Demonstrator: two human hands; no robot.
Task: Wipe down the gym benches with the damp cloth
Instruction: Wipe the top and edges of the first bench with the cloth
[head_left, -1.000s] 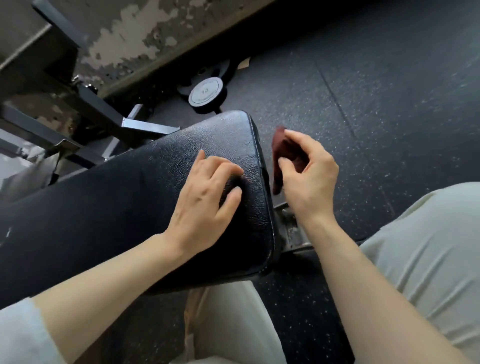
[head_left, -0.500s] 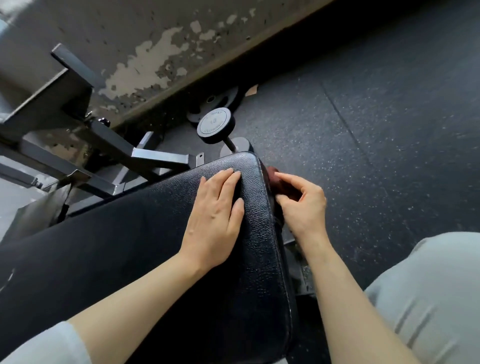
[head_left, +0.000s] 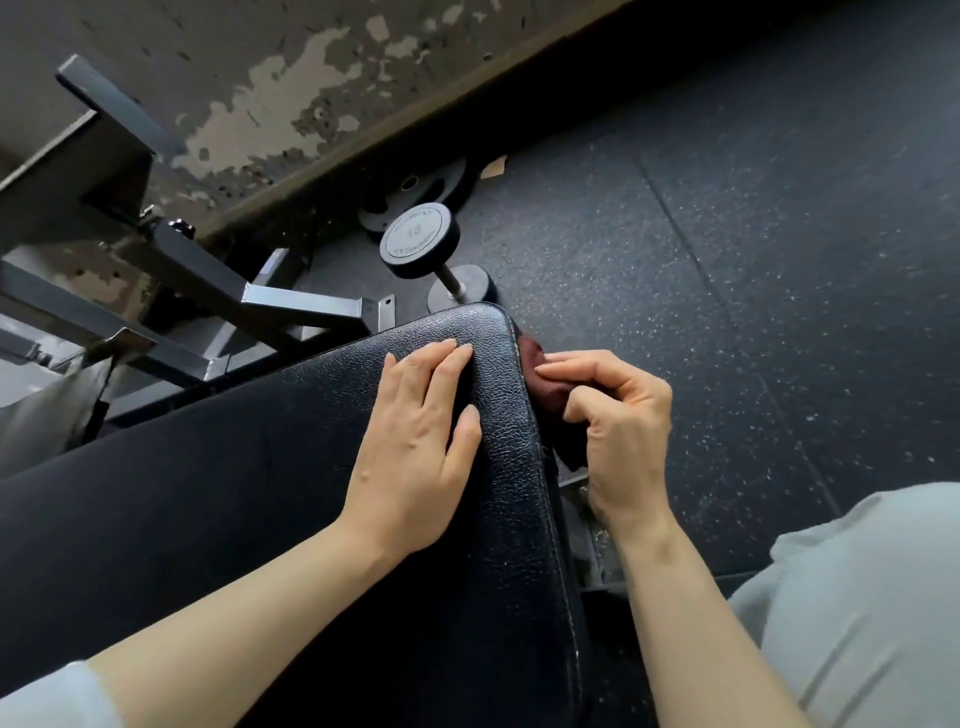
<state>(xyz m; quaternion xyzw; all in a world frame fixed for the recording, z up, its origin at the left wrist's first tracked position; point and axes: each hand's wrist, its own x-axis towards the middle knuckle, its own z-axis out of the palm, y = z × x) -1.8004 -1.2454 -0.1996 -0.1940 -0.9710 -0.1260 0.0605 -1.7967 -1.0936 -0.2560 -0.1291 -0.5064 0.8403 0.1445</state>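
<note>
Right hand (head_left: 621, 426) curled round a dark red cloth (head_left: 550, 400), thumb and fingertips pinching the wad and pushing it against the side edge of the black padded bench (head_left: 260, 499). Only part of the cloth showing, rest tucked behind the knuckles and the pad edge, so can't say how it's folded. Sits right up at the far corner of the pad, just below the stitched seam.

Left hand (head_left: 415, 457) lying flat on top of the pad, fingers straight and close together, thumb out along the edge, palm down, holding nothing. Just beside the right one, only the rounded pad edge between them.

Pad itself pebbled black vinyl, pale stitching down the right edge, a bit scuffed near the bottom. Pale sleeve cuff (head_left: 47, 696) poking in at the lower left, light grey trouser leg (head_left: 857, 613) at lower right.

Further out: dumbbell (head_left: 426, 249) standing on end on the floor just past the pad's corner, "10" readable on its top face. Flat weight plate (head_left: 415, 189) lying behind it near the wall. Grey steel frame tubes (head_left: 218, 291) off to the left of the pad. Speckled black rubber floor (head_left: 727, 234) all round, and a wall (head_left: 260, 93) with badly peeling paint across the top.
</note>
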